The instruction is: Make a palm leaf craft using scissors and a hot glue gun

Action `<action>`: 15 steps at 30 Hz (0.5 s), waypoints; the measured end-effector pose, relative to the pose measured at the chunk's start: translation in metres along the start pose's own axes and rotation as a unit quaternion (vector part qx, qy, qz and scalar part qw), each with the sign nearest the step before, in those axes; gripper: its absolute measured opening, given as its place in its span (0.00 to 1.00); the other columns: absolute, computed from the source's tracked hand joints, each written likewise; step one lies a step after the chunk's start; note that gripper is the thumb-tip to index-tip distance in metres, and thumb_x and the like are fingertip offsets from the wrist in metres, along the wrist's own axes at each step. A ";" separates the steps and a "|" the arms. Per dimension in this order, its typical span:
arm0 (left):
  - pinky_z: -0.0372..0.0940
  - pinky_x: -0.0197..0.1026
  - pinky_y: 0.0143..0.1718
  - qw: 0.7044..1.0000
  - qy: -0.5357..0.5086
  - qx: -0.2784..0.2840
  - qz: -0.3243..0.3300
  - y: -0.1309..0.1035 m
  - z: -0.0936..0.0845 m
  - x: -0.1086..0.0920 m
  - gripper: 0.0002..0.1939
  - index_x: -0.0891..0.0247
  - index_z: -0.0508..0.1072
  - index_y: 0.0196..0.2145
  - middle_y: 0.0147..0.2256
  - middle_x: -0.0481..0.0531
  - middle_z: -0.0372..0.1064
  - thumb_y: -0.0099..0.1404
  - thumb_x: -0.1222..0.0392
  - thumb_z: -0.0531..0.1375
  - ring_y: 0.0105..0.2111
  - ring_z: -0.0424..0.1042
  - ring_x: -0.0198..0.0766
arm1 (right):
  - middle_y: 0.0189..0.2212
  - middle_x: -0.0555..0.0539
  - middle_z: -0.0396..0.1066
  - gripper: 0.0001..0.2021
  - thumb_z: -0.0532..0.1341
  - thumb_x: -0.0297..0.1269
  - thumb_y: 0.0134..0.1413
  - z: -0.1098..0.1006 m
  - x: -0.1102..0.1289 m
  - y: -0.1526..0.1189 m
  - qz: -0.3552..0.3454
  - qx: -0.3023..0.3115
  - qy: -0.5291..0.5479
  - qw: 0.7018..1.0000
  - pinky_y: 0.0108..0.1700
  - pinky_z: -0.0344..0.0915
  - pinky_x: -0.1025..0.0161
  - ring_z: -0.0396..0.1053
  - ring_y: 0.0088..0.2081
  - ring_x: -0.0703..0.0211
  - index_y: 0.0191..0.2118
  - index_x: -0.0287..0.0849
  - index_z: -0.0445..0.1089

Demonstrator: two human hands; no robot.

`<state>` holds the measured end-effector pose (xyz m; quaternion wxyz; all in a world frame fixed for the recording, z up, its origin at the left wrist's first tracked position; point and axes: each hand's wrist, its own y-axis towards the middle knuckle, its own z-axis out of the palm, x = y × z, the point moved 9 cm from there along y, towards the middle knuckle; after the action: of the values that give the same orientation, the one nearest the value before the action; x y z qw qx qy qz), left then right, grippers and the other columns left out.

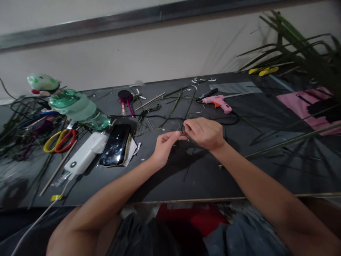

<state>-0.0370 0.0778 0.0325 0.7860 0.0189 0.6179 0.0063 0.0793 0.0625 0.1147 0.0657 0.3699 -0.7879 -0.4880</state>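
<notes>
My left hand (164, 146) and my right hand (205, 133) meet above the middle of the dark table. Both are closed, with fingertips pinched close together on a thin green leaf strip (195, 143). Its ends stick out a little around the fingers; most of it is hidden. Beyond the hands lie loose green leaf strips (174, 106). A pink glue gun (217, 102) with an orange trigger rests behind my right hand. To the left of my left hand is a black phone (116, 145), lying face up on some paper.
At the left are a green plastic bottle (80, 106), scissors (60, 140) with red and yellow handles, and a white cabled device (84, 153). A purple-and-black object (125, 96) stands farther back. Long leaves (301, 46) spread at the right, near pink sheet material (298, 106).
</notes>
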 end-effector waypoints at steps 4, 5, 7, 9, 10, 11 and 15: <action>0.69 0.43 0.43 1.000 0.016 0.001 0.001 0.000 0.000 0.001 0.20 0.63 0.81 0.27 0.30 0.56 0.79 0.52 0.40 0.68 0.34 0.77 0.40 | 0.24 0.53 0.70 0.06 0.56 0.29 0.62 -0.005 0.003 0.001 -0.015 -0.018 -0.006 1.000 0.31 0.52 0.63 0.63 0.26 0.68 0.34 0.40 0.69; 0.69 0.42 0.41 1.000 0.027 -0.004 -0.006 0.000 -0.001 0.002 0.19 0.63 0.80 0.27 0.30 0.55 0.79 0.50 0.43 0.70 0.32 0.76 0.39 | 0.24 0.53 0.70 0.07 0.56 0.29 0.62 -0.005 0.004 0.002 -0.018 -0.018 -0.007 1.000 0.31 0.52 0.63 0.63 0.26 0.68 0.34 0.41 0.69; 0.69 0.40 0.38 0.999 0.032 -0.016 -0.023 0.000 -0.002 0.003 0.17 0.63 0.80 0.27 0.29 0.53 0.79 0.47 0.46 0.73 0.30 0.75 0.37 | 0.23 0.53 0.69 0.08 0.55 0.30 0.62 -0.005 0.004 0.002 -0.020 -0.017 -0.008 1.000 0.31 0.52 0.64 0.62 0.25 0.67 0.33 0.41 0.69; 0.69 0.39 0.38 0.999 0.023 -0.018 -0.026 0.000 -0.001 0.003 0.16 0.62 0.80 0.27 0.29 0.52 0.79 0.47 0.47 0.73 0.30 0.75 0.36 | 0.23 0.52 0.70 0.08 0.55 0.29 0.62 -0.005 0.003 0.002 -0.021 -0.018 0.001 1.000 0.31 0.52 0.63 0.63 0.26 0.67 0.33 0.41 0.70; 0.69 0.39 0.39 0.999 0.019 -0.015 -0.025 0.000 0.000 0.003 0.16 0.62 0.81 0.28 0.29 0.52 0.79 0.48 0.47 0.72 0.31 0.76 0.36 | 0.23 0.52 0.70 0.09 0.54 0.29 0.63 -0.005 0.003 0.002 -0.022 -0.018 0.007 1.000 0.31 0.53 0.63 0.63 0.26 0.67 0.34 0.40 0.70; 0.69 0.40 0.40 0.999 0.019 -0.012 -0.024 0.000 0.001 0.003 0.15 0.62 0.81 0.29 0.30 0.52 0.79 0.49 0.48 0.72 0.32 0.76 0.36 | 0.24 0.52 0.70 0.09 0.54 0.29 0.63 -0.004 0.003 0.001 -0.021 -0.017 0.012 1.000 0.31 0.53 0.63 0.63 0.26 0.66 0.34 0.40 0.70; 0.70 0.41 0.41 0.998 0.053 -0.007 -0.018 0.000 0.000 0.003 0.14 0.60 0.81 0.31 0.31 0.52 0.79 0.51 0.48 0.71 0.32 0.76 0.37 | 0.23 0.51 0.71 0.11 0.53 0.30 0.64 0.005 0.000 0.000 -0.001 0.030 0.030 0.999 0.30 0.55 0.63 0.65 0.26 0.66 0.34 0.42 0.72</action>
<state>-0.0359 0.0777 0.0292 0.7521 0.0014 0.6590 -0.0026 0.0768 0.0657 0.1119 0.0776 0.3875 -0.7994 -0.4526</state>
